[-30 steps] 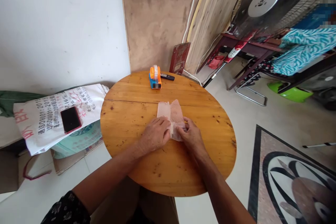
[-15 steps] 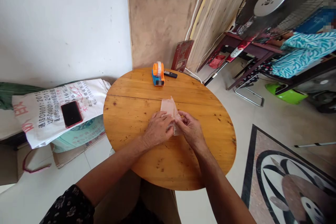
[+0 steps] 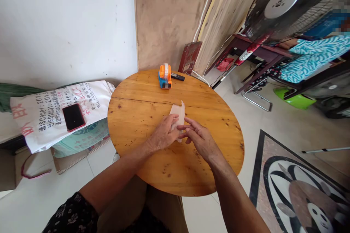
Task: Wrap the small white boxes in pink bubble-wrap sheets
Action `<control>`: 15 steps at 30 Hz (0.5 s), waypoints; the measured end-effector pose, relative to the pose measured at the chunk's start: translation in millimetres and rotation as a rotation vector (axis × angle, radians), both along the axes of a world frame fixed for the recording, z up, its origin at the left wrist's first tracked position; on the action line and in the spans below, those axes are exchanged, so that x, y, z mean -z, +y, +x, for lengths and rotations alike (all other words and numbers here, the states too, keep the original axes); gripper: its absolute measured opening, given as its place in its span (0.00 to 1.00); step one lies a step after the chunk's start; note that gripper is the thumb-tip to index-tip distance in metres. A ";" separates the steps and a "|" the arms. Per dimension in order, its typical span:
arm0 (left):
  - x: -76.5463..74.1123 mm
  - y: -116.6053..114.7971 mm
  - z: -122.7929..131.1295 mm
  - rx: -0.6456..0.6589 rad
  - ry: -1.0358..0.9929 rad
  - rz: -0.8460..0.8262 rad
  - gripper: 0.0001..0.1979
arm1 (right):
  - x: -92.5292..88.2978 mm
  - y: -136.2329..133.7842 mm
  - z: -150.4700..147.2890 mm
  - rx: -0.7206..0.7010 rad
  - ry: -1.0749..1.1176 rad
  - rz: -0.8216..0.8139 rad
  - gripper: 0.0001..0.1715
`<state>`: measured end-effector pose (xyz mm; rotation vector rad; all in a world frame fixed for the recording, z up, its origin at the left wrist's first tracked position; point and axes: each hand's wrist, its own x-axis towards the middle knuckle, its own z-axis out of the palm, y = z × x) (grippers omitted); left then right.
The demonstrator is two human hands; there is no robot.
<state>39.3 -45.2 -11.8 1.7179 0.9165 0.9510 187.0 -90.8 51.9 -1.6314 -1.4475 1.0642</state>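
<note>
A thin, pale pink-white paper (image 3: 178, 112), folded into a narrow strip, lies in the middle of the round wooden table (image 3: 136, 116). My left hand (image 3: 163, 135) pinches the strip's near part between fingers and thumb. My right hand (image 3: 199, 139) lies just to the right with its fingers stretched out flat, the fingertips touching the paper's lower edge beside my left thumb.
An orange and blue tape dispenser (image 3: 164, 75) and a small black remote (image 3: 177, 77) sit at the table's far edge. To the left, a black phone (image 3: 73, 117) rests on a printed white sack (image 3: 49, 114). A large fan (image 3: 284, 2) and dark furniture stand at the right.
The paper was spread open a second ago; it has since been folded over into a narrow strip. My right hand has let go of it and flattened out.
</note>
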 end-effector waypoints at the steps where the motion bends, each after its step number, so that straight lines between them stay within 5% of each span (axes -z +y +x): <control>1: -0.7 -0.1 0.2 -0.007 -0.008 -0.012 0.25 | -0.9 0.0 0.1 -0.025 -0.039 0.008 0.31; 7: -4.9 0.3 0.7 -0.239 0.187 0.204 0.16 | 1.8 1.6 4.3 -0.154 -0.251 0.111 0.33; 15: 1.7 2.6 6.3 -0.208 0.243 0.268 0.15 | 17.1 14.2 16.9 -0.170 -0.038 0.120 0.30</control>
